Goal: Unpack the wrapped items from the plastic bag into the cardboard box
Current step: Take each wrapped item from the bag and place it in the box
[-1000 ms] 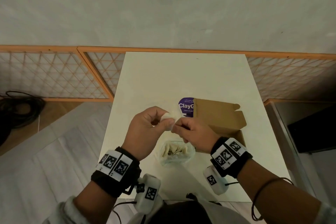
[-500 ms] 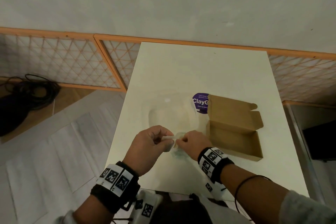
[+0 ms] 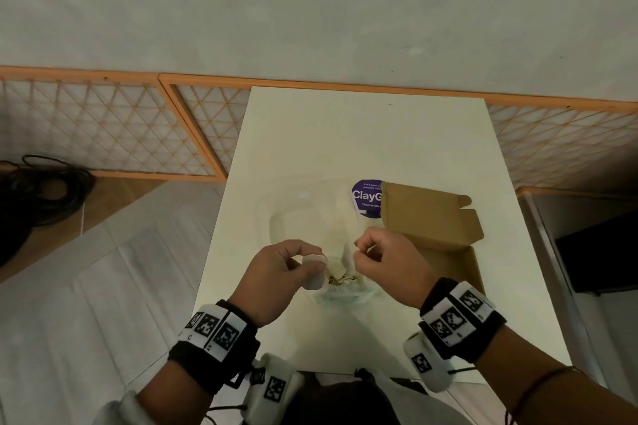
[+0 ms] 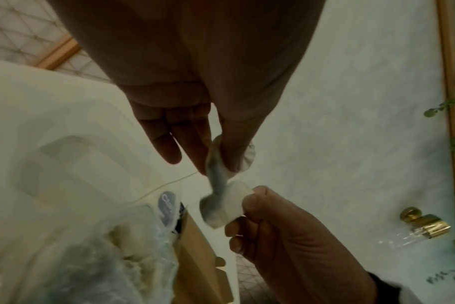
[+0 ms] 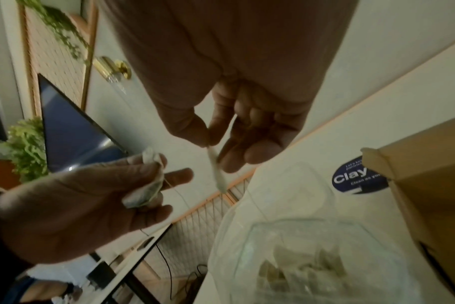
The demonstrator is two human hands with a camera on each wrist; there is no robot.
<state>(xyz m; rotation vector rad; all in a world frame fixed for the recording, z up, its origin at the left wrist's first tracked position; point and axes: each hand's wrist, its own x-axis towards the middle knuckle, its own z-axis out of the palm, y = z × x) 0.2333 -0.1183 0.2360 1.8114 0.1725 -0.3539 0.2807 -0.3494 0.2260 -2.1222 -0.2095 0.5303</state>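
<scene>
My left hand [image 3: 310, 264] pinches a small white wrapped item [image 3: 315, 272] between thumb and fingers, low over the white table. My right hand [image 3: 357, 248], a little to its right, pinches a thin white strip of wrapping [image 5: 217, 172]. In the right wrist view, a fine thread hangs from the wrapped item [image 5: 143, 193]. Under both hands lies the clear plastic bag [image 3: 348, 293], with more wrapped items showing through it [image 5: 312, 263]. The brown cardboard box [image 3: 431, 217] stands open just right of the hands, and what is inside it is hidden.
A round purple "Clay" sticker [image 3: 367, 198] lies beside the box's left end. A clear plastic tray [image 3: 300, 217] sits beyond the hands. Orange lattice panels [image 3: 103, 134] flank the table, black cables [image 3: 38, 190] lie on the floor to the left, and a dark screen [image 3: 600, 252] stands to the right.
The hands were together on one wrapped item; now they have drawn apart. The right hand went right with the strip, and the left hand kept the item.
</scene>
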